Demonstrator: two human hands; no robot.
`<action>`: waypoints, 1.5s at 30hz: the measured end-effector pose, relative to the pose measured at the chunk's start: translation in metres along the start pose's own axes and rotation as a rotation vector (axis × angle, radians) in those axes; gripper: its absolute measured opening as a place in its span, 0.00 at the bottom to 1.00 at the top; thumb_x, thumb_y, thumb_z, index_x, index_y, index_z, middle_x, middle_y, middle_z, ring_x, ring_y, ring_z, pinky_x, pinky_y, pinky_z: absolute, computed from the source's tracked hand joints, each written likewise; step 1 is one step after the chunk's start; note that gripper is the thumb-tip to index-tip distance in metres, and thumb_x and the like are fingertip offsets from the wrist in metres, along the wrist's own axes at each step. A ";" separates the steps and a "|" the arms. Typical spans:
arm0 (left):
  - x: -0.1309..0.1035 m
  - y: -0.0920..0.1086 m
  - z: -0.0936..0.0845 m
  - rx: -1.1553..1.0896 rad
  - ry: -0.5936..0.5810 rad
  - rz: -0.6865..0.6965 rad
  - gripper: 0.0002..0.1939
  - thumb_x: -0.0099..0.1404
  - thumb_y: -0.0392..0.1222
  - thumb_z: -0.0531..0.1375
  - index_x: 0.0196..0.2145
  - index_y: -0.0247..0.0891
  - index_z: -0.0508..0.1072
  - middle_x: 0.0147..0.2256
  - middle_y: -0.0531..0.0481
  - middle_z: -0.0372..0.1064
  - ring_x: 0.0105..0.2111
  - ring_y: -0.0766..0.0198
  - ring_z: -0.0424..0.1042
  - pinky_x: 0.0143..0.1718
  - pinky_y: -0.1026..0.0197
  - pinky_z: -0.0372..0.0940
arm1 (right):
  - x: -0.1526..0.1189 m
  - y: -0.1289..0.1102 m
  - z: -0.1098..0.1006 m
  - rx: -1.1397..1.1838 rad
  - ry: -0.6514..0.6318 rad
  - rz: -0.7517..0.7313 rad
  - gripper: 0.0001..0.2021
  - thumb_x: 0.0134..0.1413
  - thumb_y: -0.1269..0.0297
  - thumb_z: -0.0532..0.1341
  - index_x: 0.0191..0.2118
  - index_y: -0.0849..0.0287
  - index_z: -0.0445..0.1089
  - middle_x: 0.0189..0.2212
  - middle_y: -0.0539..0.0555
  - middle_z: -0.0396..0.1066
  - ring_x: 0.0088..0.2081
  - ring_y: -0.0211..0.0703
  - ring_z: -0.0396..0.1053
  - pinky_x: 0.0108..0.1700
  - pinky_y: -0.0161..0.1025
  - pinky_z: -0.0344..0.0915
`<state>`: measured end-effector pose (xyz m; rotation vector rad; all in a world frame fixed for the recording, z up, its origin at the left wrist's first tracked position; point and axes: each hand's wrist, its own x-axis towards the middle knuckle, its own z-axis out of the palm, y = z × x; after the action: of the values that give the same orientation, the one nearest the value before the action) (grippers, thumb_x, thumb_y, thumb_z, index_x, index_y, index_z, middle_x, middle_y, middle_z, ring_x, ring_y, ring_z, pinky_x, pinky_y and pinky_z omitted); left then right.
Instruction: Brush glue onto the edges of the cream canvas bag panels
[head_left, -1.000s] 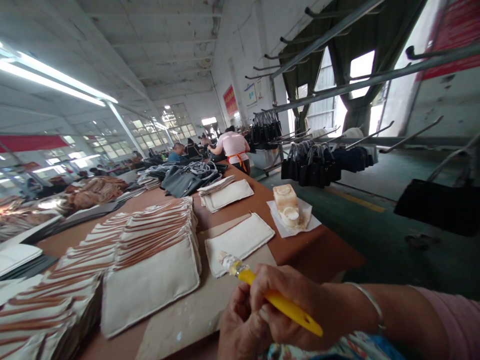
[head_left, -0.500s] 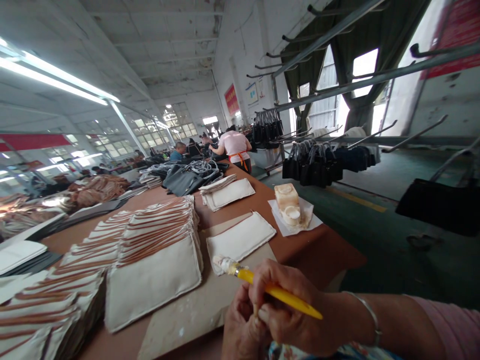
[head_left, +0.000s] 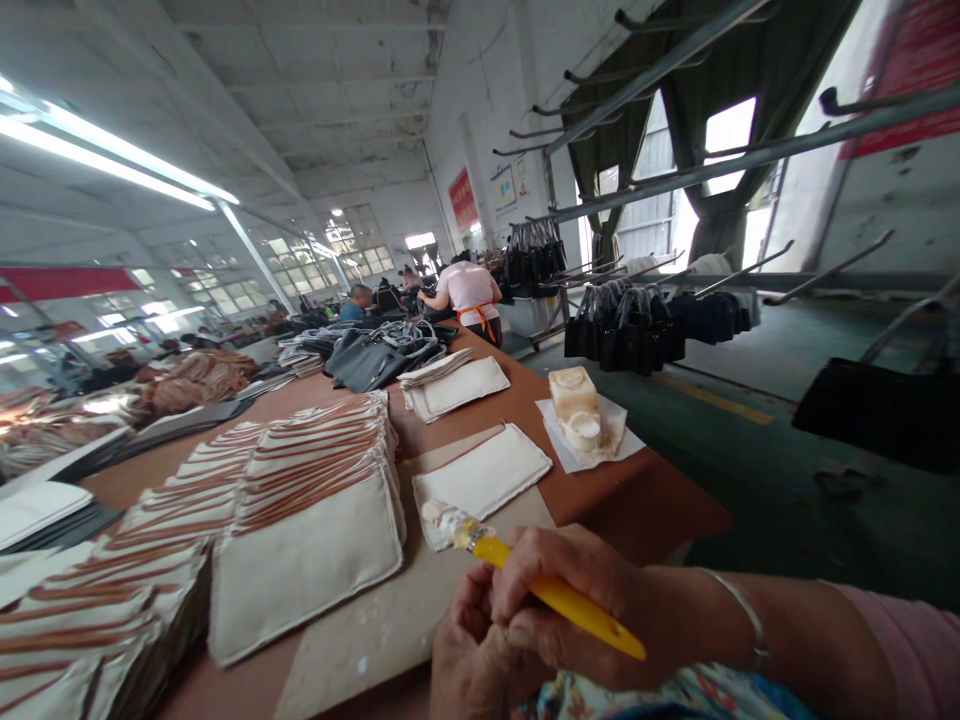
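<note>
One lone panel (head_left: 487,470), coating unclear; stack (head_left: 307,560) left of it. My right hand (head_left: 562,560) grips brush (head_left: 491,549); left hand (head_left: 469,655) curled, contents hidden

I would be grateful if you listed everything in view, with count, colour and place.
Brush: one, yellow handle, in the right hand
Panel: one, white, on the board
Board: one, beige, on the table
Stacked panels: many, white with brown, left of the board
Small stack: one, white, beyond the panel
Container: one, cream, on the paper
Paper: one sheet, white, table's right side
Table: one, brown, centre
Grey bags: several, far on the table
Black bags: many, on the rack
Rack: one, grey metal, right
People: several, background, the nearest in pink
Bangle: one, silver, right wrist
Hands: two, bare, bottom: left, right
</note>
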<state>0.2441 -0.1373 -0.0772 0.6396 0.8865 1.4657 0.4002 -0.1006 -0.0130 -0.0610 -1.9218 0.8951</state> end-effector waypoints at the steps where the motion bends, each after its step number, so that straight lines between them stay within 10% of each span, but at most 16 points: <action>1: 0.000 0.000 0.000 0.024 0.008 0.004 0.34 0.33 0.49 0.78 0.39 0.38 0.74 0.37 0.44 0.78 0.36 0.56 0.76 0.38 0.58 0.70 | 0.001 0.000 -0.001 -0.030 -0.019 -0.003 0.10 0.55 0.75 0.58 0.44 0.60 0.63 0.38 0.53 0.69 0.38 0.35 0.70 0.42 0.30 0.67; 14: 0.003 0.007 -0.002 0.170 0.041 -0.050 0.29 0.32 0.49 0.78 0.31 0.38 0.74 0.20 0.60 0.60 0.20 0.73 0.60 0.24 0.68 0.59 | -0.001 0.009 -0.010 -0.428 -0.190 -0.261 0.06 0.60 0.64 0.55 0.40 0.61 0.60 0.34 0.57 0.67 0.37 0.44 0.65 0.41 0.38 0.64; 22: 0.009 -0.005 -0.012 0.171 0.000 -0.041 0.36 0.38 0.53 0.76 0.44 0.37 0.74 0.20 0.59 0.62 0.18 0.74 0.59 0.20 0.70 0.56 | -0.008 0.016 -0.003 -0.175 -0.054 -0.010 0.07 0.54 0.70 0.56 0.39 0.59 0.58 0.34 0.53 0.62 0.34 0.38 0.61 0.39 0.37 0.63; 45: 0.007 -0.005 -0.007 0.146 0.097 -0.050 0.37 0.38 0.52 0.76 0.45 0.37 0.72 0.19 0.60 0.63 0.16 0.76 0.60 0.20 0.72 0.55 | -0.017 0.005 0.002 -0.280 0.080 0.032 0.07 0.55 0.74 0.54 0.39 0.58 0.57 0.34 0.52 0.61 0.36 0.39 0.63 0.40 0.36 0.65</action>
<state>0.2404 -0.1311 -0.0856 0.6535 1.0857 1.4052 0.4058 -0.1050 -0.0292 -0.2894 -1.9634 0.6296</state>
